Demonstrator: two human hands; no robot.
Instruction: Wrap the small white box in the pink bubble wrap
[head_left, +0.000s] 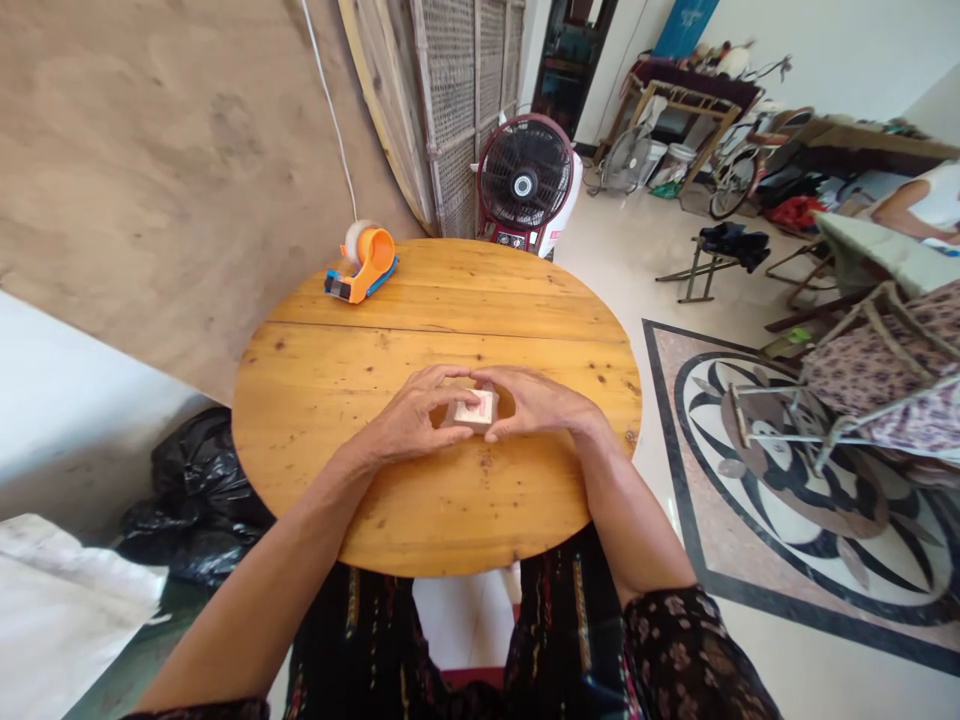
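Note:
A small pale box (476, 411) with pink print rests on the round wooden table (390, 340), near its middle. My left hand (409, 420) curls round the box's left side, fingers bent over its top. From the other side my right hand (536, 402) grips it, thumb and fingers pinched on its edge. The fingertips of both hands nearly meet above the box. Part of the box is hidden behind my fingers.
An orange tape dispenser (364, 265) sits at the table's far left edge. A red floor fan (525, 185) stands behind the table. Black bags (195, 490) lie on the floor at left. Chairs, a bicycle and clutter fill the right side, where another person's arm (911, 210) shows.

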